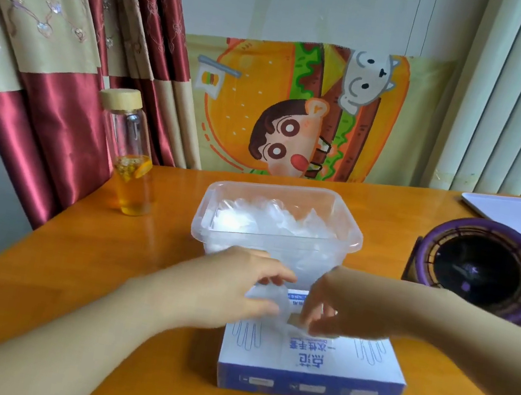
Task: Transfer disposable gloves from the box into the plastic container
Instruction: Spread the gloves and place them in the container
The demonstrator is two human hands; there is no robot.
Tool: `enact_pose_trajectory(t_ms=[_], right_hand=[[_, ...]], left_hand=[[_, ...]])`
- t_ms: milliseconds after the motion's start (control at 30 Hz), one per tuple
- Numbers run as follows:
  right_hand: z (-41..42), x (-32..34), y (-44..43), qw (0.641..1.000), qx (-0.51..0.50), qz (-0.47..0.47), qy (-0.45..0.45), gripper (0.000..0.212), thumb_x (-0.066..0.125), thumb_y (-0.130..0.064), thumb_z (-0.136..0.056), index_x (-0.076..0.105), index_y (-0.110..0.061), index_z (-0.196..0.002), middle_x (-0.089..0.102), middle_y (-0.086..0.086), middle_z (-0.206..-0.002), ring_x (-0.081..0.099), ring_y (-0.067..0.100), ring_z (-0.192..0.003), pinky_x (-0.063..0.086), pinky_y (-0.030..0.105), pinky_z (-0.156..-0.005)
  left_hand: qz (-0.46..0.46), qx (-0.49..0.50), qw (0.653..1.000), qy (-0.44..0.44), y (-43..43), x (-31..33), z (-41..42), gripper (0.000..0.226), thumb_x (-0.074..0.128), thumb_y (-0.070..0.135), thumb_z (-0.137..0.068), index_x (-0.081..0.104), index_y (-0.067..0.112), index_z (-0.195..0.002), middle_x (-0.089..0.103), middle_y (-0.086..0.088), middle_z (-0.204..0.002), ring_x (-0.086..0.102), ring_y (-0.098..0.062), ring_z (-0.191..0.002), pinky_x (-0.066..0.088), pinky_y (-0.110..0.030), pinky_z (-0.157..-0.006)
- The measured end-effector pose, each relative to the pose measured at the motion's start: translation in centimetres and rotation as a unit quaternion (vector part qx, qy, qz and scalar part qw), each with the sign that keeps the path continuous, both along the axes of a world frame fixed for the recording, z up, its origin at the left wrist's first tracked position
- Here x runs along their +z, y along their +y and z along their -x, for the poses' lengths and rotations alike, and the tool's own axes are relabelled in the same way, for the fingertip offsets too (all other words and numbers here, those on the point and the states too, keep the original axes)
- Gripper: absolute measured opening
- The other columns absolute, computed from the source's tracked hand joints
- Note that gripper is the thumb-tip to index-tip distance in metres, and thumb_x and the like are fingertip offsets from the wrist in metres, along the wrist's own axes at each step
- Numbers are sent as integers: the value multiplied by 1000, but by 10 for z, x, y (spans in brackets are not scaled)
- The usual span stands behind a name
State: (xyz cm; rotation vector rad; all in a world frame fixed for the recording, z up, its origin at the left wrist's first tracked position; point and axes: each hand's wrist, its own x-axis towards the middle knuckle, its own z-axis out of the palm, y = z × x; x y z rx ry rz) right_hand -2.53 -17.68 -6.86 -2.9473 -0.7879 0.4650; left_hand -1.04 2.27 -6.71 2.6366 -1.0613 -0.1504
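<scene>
left hand (229, 287): bare | right hand (351, 304): bare | forearms (71, 334): uncovered

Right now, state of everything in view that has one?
plastic container: lidless, holds loose gloves
glove box: open on top, glove sticking out
left grip: pinching that glove
right grip: curled at box opening, hold unclear
bottle: capped, upright, part full

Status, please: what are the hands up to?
Left hand pinches glove over box. Right hand at box opening, grip unclear. Container holds gloves. Nothing blocking.
</scene>
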Motion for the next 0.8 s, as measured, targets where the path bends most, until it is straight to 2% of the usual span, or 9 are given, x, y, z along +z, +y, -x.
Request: enact_pose_trajectory(t_ms=[67, 100, 233, 367, 433, 533, 633, 700, 800], right_hand=[[3, -12, -1, 1000, -13, -9, -2, 25, 55, -33, -94, 66, -32, -116, 67, -13, -111, 57, 0, -84, 41, 9, -70], [4, -15, -1, 999, -24, -25, -8, 25, 55, -32, -94, 65, -32, -117, 67, -13, -111, 59, 2, -86, 44, 12, -73], [3, -15, -3, 989, -69, -119, -50, 29, 62, -41, -88, 63, -28, -114, 65, -15, -103, 62, 7, -87, 51, 19, -76], [-2, -12, 2, 964, -92, -243, -59, 25, 67, -40, -84, 63, -26, -105, 62, -19, -90, 63, 3, -80, 50, 16, -71], [-5, -15, 7, 947, -112, -297, -48, 16, 64, -31, -88, 67, -15, -90, 67, -11, -78, 66, 9, -70, 53, 18, -67], [-7, -20, 6, 914, -158, -374, 6, 23, 61, -24, -91, 67, -2, -87, 71, 5, -79, 70, 18, -71, 59, 33, -74], [-5, -25, 4, 900, -160, -406, 11, 20, 58, -23, -93, 71, -8, -91, 70, 1, -79, 66, 8, -68, 59, 29, -72], [-4, -26, 5, 902, -157, -402, -32, 21, 57, -27, -93, 72, -13, -95, 70, -4, -80, 66, 6, -68, 58, 25, -71], [-4, -21, 2, 896, -163, -409, -51, 28, 55, -34, -92, 71, -12, -101, 70, -3, -89, 68, 9, -74, 58, 27, -73]], left_hand=[[-37, 26, 999, -18, -7, -18, 1, 56, 58, 42, -92, 37, 35, -144, 48, 16, -135, 45, -3, -122, 37, -21, -102], [-25, 44, 998, -27, -9, -23, 0, 54, 58, 40, -92, 39, 33, -143, 51, 14, -130, 47, -6, -119, 39, -22, -99], [94, 86, 991, -31, -11, -21, -5, 9, 58, 23, -93, 65, 27, -97, 60, 16, -90, 57, -3, -86, 43, -11, -73], [221, 89, 971, 8, -17, -9, 2, 14, 59, 23, -93, 61, 33, -83, 62, 17, -85, 56, 2, -81, 41, -3, -68], [270, 94, 958, 25, -22, -11, 3, 13, 58, 22, -94, 61, 31, -84, 62, 16, -85, 56, 3, -83, 41, -4, -71], [303, 124, 941, 90, -23, -17, 4, 7, 53, 33, -96, 56, 31, -102, 59, 16, -104, 55, 1, -97, 42, -9, -78], [233, 130, 953, 143, -22, -35, 9, 49, 58, 49, -89, 35, 42, -132, 46, 17, -131, 50, -5, -118, 43, -15, -86], [206, 144, 959, 128, -22, -43, 11, 62, 62, 49, -86, 27, 47, -137, 47, 15, -133, 56, -9, -114, 48, -16, -79], [238, 164, 952, 97, -23, -48, 7, 32, 60, 41, -91, 47, 40, -120, 56, 18, -121, 60, -1, -94, 52, -15, -70]])
